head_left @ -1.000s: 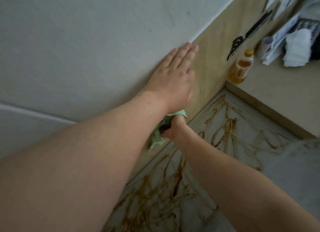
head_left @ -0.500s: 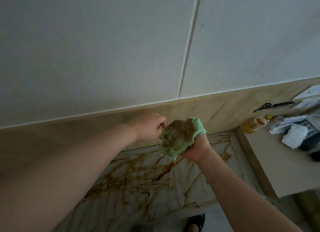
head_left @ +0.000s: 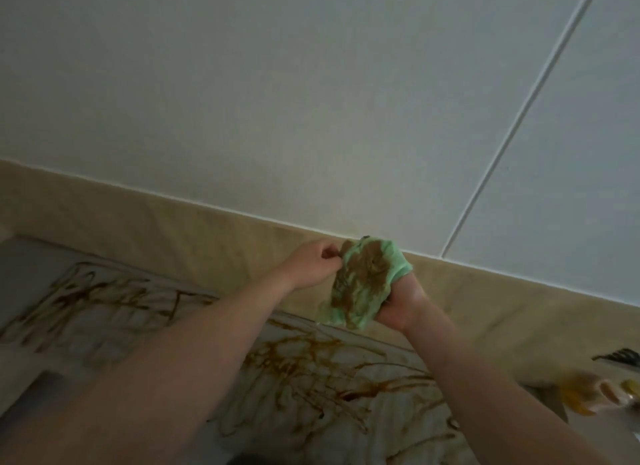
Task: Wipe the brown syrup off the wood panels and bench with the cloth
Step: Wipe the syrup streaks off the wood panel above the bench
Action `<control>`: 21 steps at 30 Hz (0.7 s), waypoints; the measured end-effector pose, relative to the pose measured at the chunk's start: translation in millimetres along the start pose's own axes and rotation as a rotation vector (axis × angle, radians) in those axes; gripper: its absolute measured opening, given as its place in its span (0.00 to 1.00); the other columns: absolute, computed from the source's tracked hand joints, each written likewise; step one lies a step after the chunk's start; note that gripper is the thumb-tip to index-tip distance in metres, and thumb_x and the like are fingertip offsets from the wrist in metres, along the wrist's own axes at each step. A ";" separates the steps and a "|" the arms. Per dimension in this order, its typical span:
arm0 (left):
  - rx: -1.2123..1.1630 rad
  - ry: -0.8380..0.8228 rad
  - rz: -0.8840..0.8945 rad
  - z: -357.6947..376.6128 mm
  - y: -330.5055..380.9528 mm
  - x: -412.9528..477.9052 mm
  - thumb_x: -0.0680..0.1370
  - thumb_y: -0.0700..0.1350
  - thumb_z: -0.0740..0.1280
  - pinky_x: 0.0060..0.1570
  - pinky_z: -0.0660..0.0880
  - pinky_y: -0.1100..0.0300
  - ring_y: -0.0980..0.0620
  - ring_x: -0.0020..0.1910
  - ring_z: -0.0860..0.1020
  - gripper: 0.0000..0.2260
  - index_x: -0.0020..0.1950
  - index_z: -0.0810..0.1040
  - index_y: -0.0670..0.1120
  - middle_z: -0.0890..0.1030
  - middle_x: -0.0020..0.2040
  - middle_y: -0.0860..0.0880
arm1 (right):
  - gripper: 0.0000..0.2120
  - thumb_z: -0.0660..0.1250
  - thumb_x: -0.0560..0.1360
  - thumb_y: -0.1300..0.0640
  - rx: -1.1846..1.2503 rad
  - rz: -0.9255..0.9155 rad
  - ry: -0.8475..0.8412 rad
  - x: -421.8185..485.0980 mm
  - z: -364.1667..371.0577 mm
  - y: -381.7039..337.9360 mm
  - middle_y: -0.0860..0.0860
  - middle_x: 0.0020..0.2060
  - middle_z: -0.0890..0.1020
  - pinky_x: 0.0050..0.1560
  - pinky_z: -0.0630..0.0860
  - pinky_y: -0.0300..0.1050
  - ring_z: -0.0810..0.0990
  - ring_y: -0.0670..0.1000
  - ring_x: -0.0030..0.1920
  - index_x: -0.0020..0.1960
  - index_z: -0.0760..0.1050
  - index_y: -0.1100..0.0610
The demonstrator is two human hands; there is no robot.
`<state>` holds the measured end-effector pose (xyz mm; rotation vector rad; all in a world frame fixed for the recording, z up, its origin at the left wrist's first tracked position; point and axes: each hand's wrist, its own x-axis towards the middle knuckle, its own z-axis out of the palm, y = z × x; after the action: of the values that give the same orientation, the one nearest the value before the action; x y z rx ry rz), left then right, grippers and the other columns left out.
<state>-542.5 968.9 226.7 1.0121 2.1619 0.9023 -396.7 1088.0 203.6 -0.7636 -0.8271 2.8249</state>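
With the right hand (head_left: 398, 303) gripping the syrup-soaked cloth (head_left: 363, 281) above the back edge of the worktop (head_left: 31, 267) and the left hand (head_left: 317, 263) pinching its corner, apparently refolding, turn a clean face outward before wiping.

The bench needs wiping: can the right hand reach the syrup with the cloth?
Probably yes: the right hand grips the cloth above the syrup, nothing between; the left hand only pinches its edge.

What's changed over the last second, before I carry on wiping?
The left hand came off the wall and now pinches the cloth at its edge. The right hand lifted the cloth off the panel and holds it up, stained side showing. The syrup on the bench is unwiped, as before.
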 end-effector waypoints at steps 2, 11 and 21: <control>-0.220 0.084 -0.114 1.2 0.3 -28.9 0.81 0.49 0.64 0.47 0.78 0.56 0.50 0.45 0.83 0.09 0.51 0.82 0.47 0.85 0.46 0.49 | 0.24 0.62 0.82 0.50 -0.037 0.036 -0.116 -6.2 10.3 2.7 0.63 0.66 0.77 0.77 0.61 0.65 0.74 0.64 0.69 0.72 0.73 0.64; -0.360 0.425 -0.274 24.3 -4.5 -149.0 0.82 0.50 0.68 0.52 0.83 0.51 0.52 0.44 0.84 0.08 0.52 0.82 0.47 0.85 0.46 0.50 | 0.25 0.58 0.83 0.52 -0.108 0.244 -0.357 -61.5 33.5 53.3 0.64 0.73 0.73 0.76 0.66 0.64 0.71 0.64 0.75 0.75 0.71 0.64; -0.686 0.693 -0.511 17.4 -28.5 -231.2 0.83 0.52 0.64 0.51 0.82 0.51 0.47 0.51 0.83 0.13 0.60 0.77 0.44 0.83 0.54 0.43 | 0.27 0.51 0.84 0.46 -0.057 0.440 -0.327 -70.8 58.2 111.6 0.61 0.69 0.79 0.75 0.66 0.61 0.75 0.63 0.71 0.72 0.76 0.61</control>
<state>-416.2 773.1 243.9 -0.2239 2.1636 1.7090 -359.1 949.3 217.7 -0.5518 -0.8759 3.3985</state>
